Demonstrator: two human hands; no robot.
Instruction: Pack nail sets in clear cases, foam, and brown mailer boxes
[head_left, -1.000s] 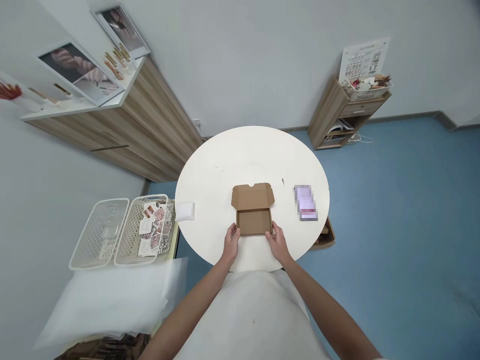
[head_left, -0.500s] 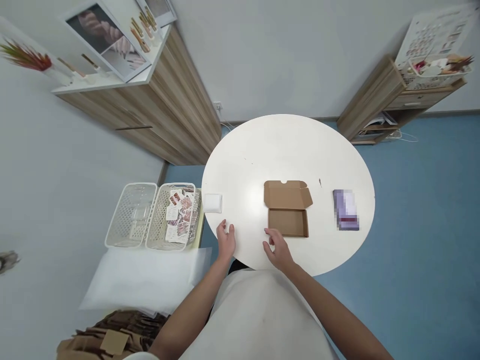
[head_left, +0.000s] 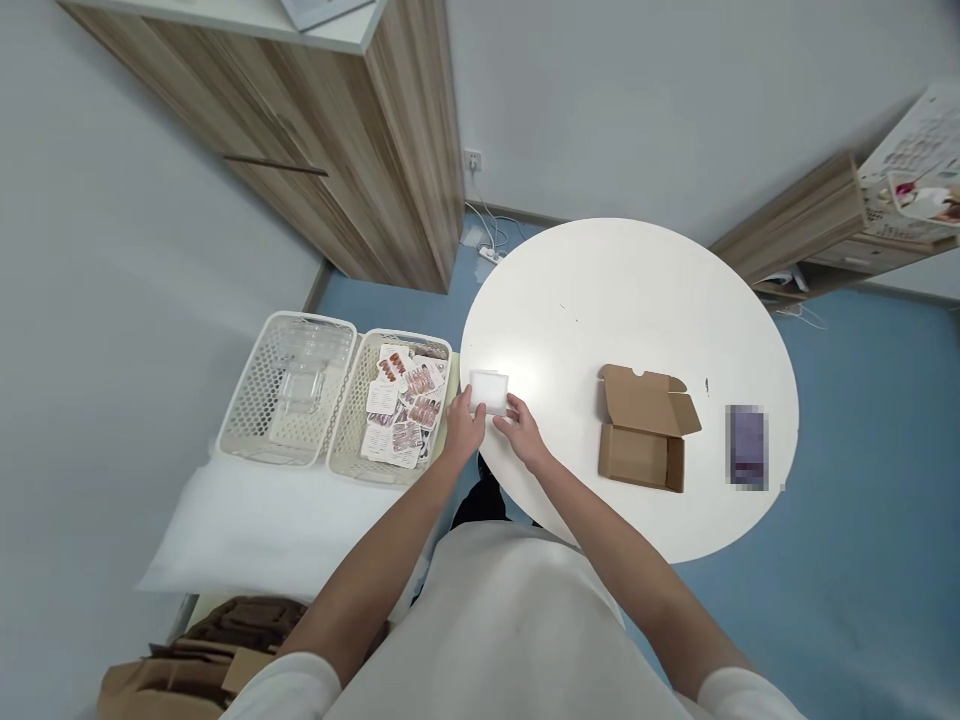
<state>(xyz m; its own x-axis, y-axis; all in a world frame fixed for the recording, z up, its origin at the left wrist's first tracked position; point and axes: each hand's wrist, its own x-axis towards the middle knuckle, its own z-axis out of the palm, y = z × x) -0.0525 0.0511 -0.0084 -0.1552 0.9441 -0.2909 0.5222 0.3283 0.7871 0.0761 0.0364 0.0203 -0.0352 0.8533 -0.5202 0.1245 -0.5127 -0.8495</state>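
Note:
A small white square item (head_left: 490, 391) is at the left edge of the round white table (head_left: 622, 300). My left hand (head_left: 464, 424) grips its left side, thumb at the near edge. Around its right corner lies my right hand (head_left: 522, 430), fingers apart; whether it touches the item is hard to tell. An open brown cardboard box (head_left: 643, 455) stands right of my hands, its lid folded back and its inside bare. Farther right lies a pixelated purple item (head_left: 748, 447).
Left of the table, one white basket (head_left: 390, 408) holds printed cards with nail pictures, another (head_left: 289, 388) clear plastic boxes. White sheets (head_left: 277, 520) and brown cardboard (head_left: 169, 690) lie nearer. A wooden cabinet (head_left: 405, 150) stands behind.
The view has turned left. Both hands have moved to the white item, the right one leaving the box's side. My left hand has taken hold of the item.

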